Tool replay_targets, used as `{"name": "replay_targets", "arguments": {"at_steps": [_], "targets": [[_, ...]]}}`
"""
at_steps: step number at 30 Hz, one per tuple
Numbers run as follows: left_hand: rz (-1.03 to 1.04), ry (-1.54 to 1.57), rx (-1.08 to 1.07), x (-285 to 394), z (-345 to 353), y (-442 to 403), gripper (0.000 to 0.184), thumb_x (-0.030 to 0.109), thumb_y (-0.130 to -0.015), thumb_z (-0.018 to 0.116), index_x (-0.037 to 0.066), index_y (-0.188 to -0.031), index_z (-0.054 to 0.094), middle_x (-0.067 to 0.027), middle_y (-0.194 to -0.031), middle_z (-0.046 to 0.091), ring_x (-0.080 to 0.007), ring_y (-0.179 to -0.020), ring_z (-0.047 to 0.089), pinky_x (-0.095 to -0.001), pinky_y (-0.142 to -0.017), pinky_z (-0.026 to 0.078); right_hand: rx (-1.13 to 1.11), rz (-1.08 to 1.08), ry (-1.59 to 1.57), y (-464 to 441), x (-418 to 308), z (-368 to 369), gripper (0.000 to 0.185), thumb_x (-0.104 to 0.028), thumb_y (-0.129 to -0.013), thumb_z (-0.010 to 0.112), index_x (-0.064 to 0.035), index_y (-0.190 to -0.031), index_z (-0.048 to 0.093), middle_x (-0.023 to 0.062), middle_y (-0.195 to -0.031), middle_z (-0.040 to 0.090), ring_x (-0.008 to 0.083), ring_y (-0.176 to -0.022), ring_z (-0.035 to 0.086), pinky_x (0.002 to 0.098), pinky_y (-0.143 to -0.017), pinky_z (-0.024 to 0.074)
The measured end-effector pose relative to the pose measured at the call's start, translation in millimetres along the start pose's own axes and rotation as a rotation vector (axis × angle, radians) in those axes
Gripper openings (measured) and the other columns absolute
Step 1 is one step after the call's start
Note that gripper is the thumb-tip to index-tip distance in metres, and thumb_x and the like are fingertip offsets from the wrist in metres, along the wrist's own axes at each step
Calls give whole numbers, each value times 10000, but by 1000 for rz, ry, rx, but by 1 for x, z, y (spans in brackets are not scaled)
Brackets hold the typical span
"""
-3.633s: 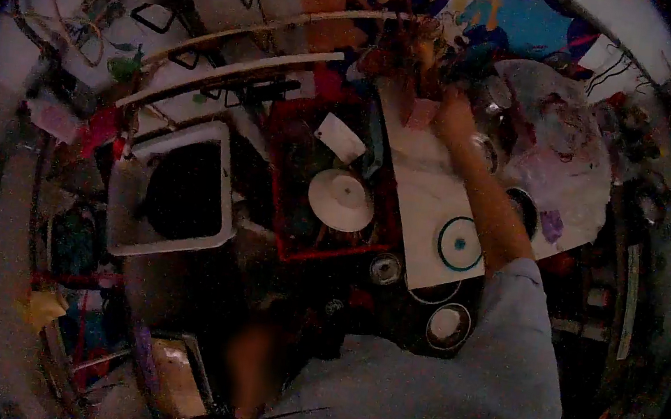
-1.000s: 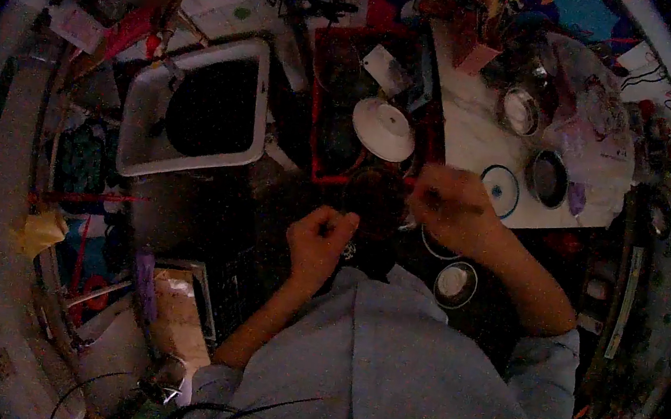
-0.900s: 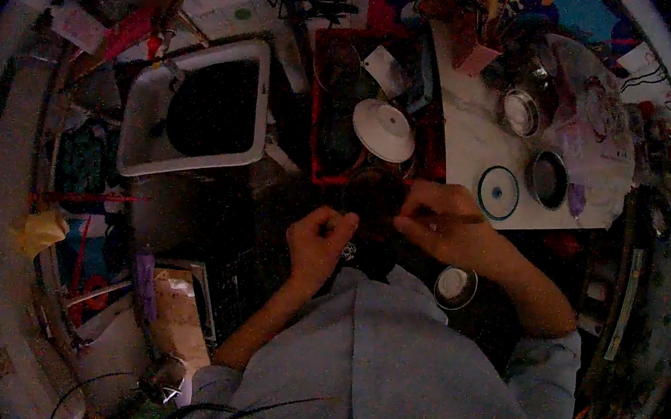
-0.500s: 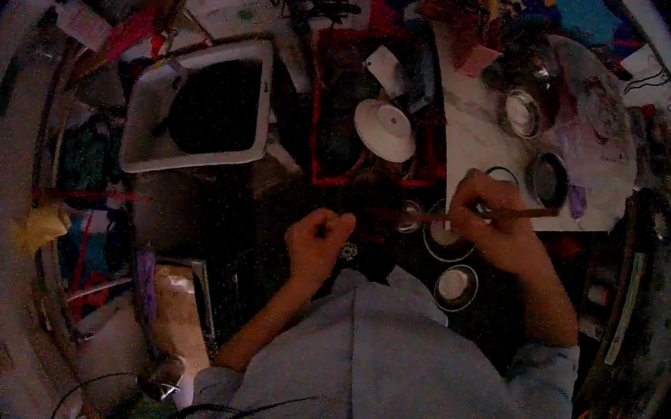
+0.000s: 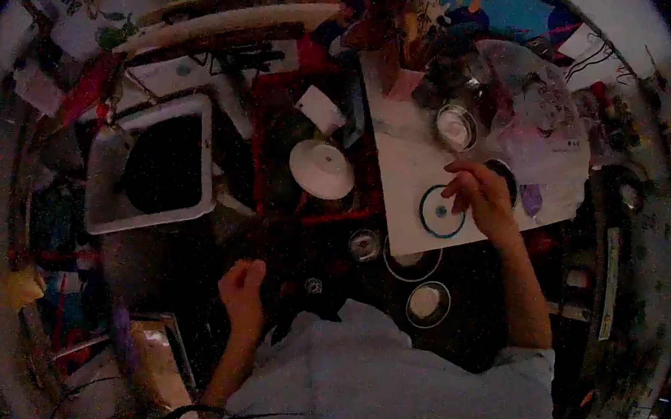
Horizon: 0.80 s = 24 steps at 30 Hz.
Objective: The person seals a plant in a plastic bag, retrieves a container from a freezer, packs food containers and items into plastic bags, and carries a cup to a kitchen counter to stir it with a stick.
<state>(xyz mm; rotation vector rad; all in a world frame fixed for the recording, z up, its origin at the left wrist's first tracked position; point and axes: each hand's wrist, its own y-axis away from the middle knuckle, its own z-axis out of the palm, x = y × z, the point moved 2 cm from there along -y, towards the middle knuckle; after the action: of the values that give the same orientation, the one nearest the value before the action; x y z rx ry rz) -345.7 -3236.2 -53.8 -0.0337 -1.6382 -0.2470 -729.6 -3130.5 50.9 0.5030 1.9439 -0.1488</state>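
My right hand (image 5: 479, 197) hovers over the right edge of a white plate with a blue-green rim (image 5: 441, 212), its fingers spread and nothing visible between them. The plate lies on a pale board (image 5: 407, 164). Down at the left, my left hand (image 5: 243, 282) is closed, thumb against the fingers, in front of the dark area by my body; what it grips, if anything, is too dark to make out. Near it is a small patterned round thing (image 5: 313, 286). Bowls with pale contents (image 5: 426, 303) stand below the board.
A white basin (image 5: 209, 170) with a dark inside is at the left. The red-edged tray (image 5: 261, 147) holds a white dish (image 5: 322, 169) and a white card (image 5: 320, 110). Metal bowls (image 5: 456, 128), a pink pot (image 5: 404, 83) and a clear plastic bag (image 5: 539, 125) sit at the right.
The brown stick that my right hand held is no longer visible; that hand has opened and moved over the board. My left hand stays closed. The whole view has shifted.
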Motion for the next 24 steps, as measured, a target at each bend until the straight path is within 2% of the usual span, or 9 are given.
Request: {"name": "replay_targets", "arguments": {"at_steps": [2, 4, 7, 11, 14, 17, 20, 22, 24], "targets": [[-11, 10, 41, 1, 0, 2, 305, 167, -882, 656, 46, -657, 490, 44, -628, 370, -77, -612, 316, -279, -550, 269, 129, -6, 207, -46, 61, -1, 307, -254, -1007, 469, 9, -1140, 553, 147, -1017, 642, 154, -804, 617, 279, -658, 486], [7, -70, 72, -3, -7, 2, 309, 188, -880, 658, 47, -660, 493, 43, -624, 377, -77, -605, 321, -281, -552, 261, 303, -288, 542, -63, 53, -1, 476, -155, -954, 517, -10, -1386, 378, 193, -1319, 521, 266, -1180, 535, 374, -967, 416], [58, -19, 178, 19, 8, 11, 326, 213, -875, 664, 40, -663, 488, 45, -624, 386, -76, -606, 326, -280, -555, 261, 508, -360, 844, -129, 71, -5, 657, -96, -877, 556, -27, -1458, 257, 205, -1449, 384, 356, -1332, 384, 516, -1077, 280], [177, -214, 202, 10, -1, 36, 331, 221, -875, 656, 34, -664, 483, 48, -632, 408, -76, -611, 339, -282, -560, 283, 669, -583, 940, -193, 73, -19, 728, -79, -836, 553, -38, -1475, 210, 174, -1535, 241, 400, -1369, 302, 609, -1068, 225], [-44, -103, 276, 16, 5, 52, 329, 231, -873, 648, 45, -657, 482, 54, -644, 426, -77, -615, 354, -285, -559, 305, 776, -625, 1006, -248, 84, -22, 749, -76, -830, 540, -51, -1493, 190, 160, -1557, 189, 406, -1389, 251, 625, -1075, 205], [-150, 1, 329, 31, -6, 66, 301, 235, -872, 645, 52, -678, 507, 53, -668, 463, -78, -627, 394, -274, -565, 342, 612, -432, 1126, -289, 85, -20, 729, -107, -844, 533, -67, -1495, 209, 158, -1536, 247, 407, -1358, 293, 634, -1070, 204], [-69, -91, 676, 44, 3, 101, 263, 230, -872, 640, 53, -709, 532, 48, -686, 491, -81, -659, 432, -253, -594, 365, 490, -333, 1354, -308, 128, -19, 730, -187, -864, 580, -94, -1501, 236, 162, -1500, 312, 385, -1335, 330, 623, -1065, 224], [-149, -7, 515, 66, 15, 97, 245, 226, -876, 636, 49, -731, 547, 41, -702, 514, -86, -690, 459, -243, -631, 379, 373, -215, 1352, -324, 132, -23, 728, -330, -852, 632, -110, -1473, 321, 163, -1414, 430, 362, -1302, 375, 603, -1020, 292], [-153, -43, 514, 49, 21, 73, 243, 212, -879, 635, 58, -719, 536, 46, -695, 496, -82, -693, 446, -240, -638, 367, 508, -405, 1421, -377, 179, -35, 767, -431, -812, 659, -117, -1449, 368, 163, -1359, 489, 362, -1223, 462, 591, -990, 335]]}}
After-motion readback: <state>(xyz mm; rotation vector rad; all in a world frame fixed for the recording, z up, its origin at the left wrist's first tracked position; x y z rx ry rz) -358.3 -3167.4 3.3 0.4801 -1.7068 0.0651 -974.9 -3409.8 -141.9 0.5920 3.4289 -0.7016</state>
